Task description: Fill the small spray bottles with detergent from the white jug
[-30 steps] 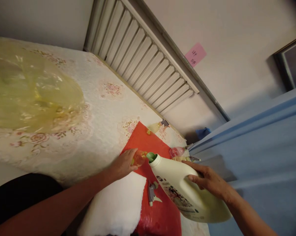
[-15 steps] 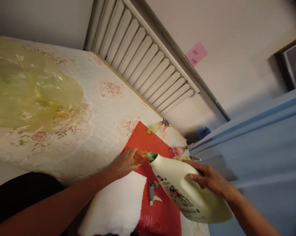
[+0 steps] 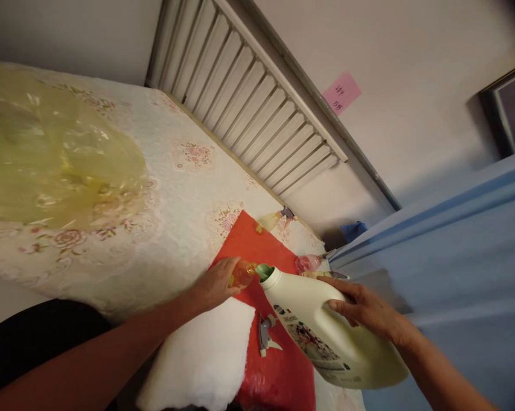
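My left hand (image 3: 214, 284) is wrapped round a small orange bottle (image 3: 242, 274) standing on a red mat (image 3: 278, 371). My right hand (image 3: 362, 311) grips a large cream detergent jug (image 3: 321, 331), tilted so that its green spout (image 3: 263, 272) meets the mouth of the small bottle. A loose grey spray nozzle (image 3: 264, 335) lies on the mat just below the jug.
A white pad (image 3: 201, 362) lies beside the mat. A pink spray bottle (image 3: 308, 263) and a yellow spray bottle (image 3: 274, 219) lie further along the floral tablecloth (image 3: 175, 188). Yellow plastic sheeting (image 3: 47, 154) covers the far left. A blue partition (image 3: 445, 257) stands right, a radiator (image 3: 257, 108) behind.
The jug's bottom end has shifted slightly lower and to the right; otherwise both hands hold the same pose.
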Tool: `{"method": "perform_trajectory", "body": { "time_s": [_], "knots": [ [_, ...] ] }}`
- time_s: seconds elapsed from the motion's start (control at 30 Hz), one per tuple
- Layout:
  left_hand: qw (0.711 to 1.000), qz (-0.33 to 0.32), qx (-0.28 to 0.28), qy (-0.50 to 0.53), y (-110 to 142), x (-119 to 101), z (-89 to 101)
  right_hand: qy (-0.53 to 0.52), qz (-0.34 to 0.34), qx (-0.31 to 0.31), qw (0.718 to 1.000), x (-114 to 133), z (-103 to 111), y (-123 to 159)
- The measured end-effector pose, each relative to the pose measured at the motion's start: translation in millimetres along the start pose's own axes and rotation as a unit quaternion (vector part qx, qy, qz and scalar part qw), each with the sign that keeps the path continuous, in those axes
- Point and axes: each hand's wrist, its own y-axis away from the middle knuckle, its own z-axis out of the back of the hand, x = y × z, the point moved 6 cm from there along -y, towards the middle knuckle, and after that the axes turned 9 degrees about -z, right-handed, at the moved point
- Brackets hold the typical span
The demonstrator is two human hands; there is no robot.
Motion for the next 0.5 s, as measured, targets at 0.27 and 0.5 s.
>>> {"method": "perform_trajectory", "body": {
  "time_s": [0.27, 0.5],
  "knots": [
    [1.0, 0.0, -0.018, 0.011, 0.5, 4.2, -2.3, 0.004, 0.0, -0.007, 1.0, -3.7, 2.6, -3.5],
    [1.0, 0.002, -0.004, -0.006, -1.5, -5.3, 2.5, 0.002, -0.003, -0.003, 1.0, -1.2, 3.0, -2.4]
  ]
}}
